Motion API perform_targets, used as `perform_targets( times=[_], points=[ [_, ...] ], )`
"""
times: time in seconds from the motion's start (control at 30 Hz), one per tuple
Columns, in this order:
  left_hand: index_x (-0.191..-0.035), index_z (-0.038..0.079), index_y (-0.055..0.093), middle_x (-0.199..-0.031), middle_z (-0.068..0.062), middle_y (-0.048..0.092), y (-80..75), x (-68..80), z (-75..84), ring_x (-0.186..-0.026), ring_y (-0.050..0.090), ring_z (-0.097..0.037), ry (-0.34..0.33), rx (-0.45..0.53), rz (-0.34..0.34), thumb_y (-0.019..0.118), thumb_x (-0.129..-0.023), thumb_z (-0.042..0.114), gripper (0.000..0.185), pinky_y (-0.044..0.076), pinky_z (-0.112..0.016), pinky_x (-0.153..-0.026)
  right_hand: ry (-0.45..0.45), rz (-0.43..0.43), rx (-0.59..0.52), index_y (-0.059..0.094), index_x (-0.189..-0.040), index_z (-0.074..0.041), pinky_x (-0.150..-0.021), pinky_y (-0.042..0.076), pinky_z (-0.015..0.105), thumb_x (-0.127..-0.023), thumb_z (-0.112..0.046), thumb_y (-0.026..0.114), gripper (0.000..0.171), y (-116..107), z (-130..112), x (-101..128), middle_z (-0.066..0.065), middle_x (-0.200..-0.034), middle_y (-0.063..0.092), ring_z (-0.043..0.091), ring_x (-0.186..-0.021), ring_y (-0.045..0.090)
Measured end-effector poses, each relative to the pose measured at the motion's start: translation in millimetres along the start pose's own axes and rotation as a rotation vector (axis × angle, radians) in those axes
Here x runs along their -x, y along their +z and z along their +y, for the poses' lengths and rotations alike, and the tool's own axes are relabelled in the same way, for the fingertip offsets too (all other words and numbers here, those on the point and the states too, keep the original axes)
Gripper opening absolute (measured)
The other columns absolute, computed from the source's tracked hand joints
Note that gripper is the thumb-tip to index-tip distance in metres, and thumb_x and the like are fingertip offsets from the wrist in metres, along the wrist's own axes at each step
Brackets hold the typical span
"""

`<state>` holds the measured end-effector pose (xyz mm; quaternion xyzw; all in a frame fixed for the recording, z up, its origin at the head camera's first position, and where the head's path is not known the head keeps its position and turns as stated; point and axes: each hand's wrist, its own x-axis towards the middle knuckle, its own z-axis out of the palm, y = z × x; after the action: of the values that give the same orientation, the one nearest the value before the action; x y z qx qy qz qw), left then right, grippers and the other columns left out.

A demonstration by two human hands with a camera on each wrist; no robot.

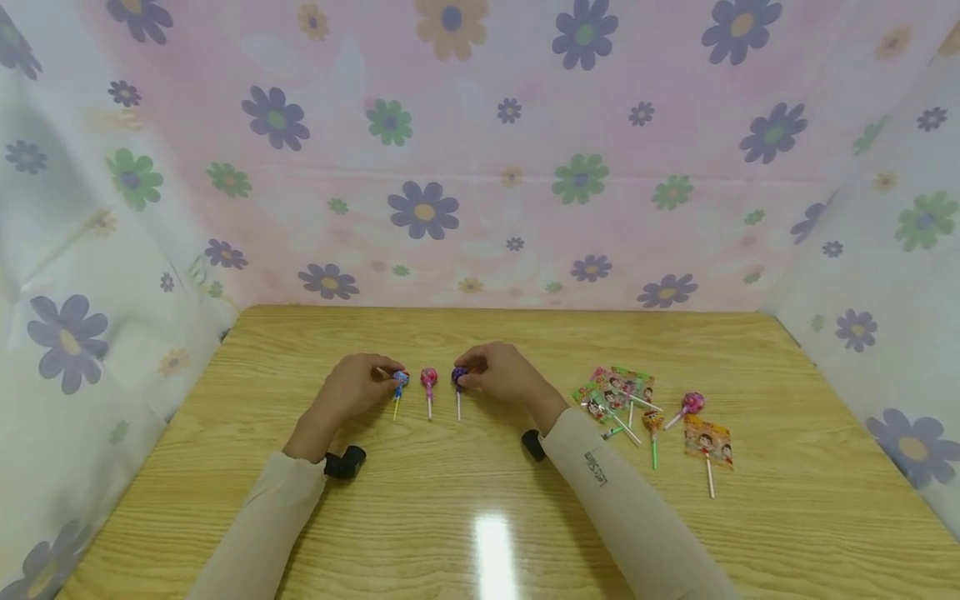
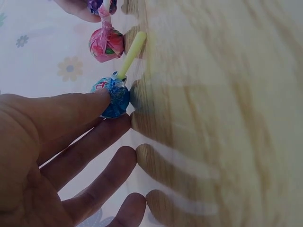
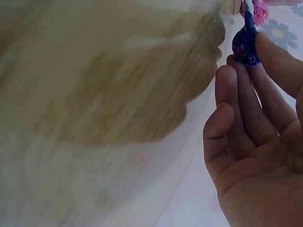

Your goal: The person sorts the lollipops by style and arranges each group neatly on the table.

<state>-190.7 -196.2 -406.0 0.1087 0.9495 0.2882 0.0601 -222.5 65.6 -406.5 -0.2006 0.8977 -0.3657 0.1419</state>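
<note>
Three wrapped lollipops lie in a row on the wooden table, sticks toward me. My left hand (image 1: 354, 385) pinches the head of the blue lollipop (image 1: 401, 377), which has a yellow stick; the left wrist view shows thumb and fingertips around its blue wrapper (image 2: 119, 98). The pink lollipop (image 1: 429, 377) lies in the middle, touched by neither hand. At the row's right end, my right hand (image 1: 501, 375) pinches the purple lollipop (image 1: 458, 376) by its head. In the right wrist view its dark wrapper (image 3: 245, 47) sits between thumb and fingertips.
To the right lies a loose group of other lollipops: flat-packed ones (image 1: 615, 390), an orange one (image 1: 653, 420), a pink one (image 1: 693, 403) and an orange flat packet (image 1: 708, 442). A flowered curtain (image 1: 465, 150) surrounds the table (image 1: 420, 525) at back and sides.
</note>
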Motion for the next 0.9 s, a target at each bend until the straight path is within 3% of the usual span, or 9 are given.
perform_targets(
  times=[0.9],
  points=[
    [-0.119, 0.013, 0.073, -0.106, -0.01, 0.074, -0.9, -1.5, -1.2, -0.095, 0.067, -0.026, 0.019, -0.003, 0.006, 0.065, -0.096, 0.02, 0.025, 0.054, -0.047, -0.084, 0.011, -0.027, 0.027, 0.069, -0.125, -0.013, -0.088, 0.054, 0.034, -0.095, -0.019, 0.069, 0.031, 1.9, -3.3, -8.8, 0.004, -0.112, 0.073, 0.018, -0.102, 0.067]
  ],
)
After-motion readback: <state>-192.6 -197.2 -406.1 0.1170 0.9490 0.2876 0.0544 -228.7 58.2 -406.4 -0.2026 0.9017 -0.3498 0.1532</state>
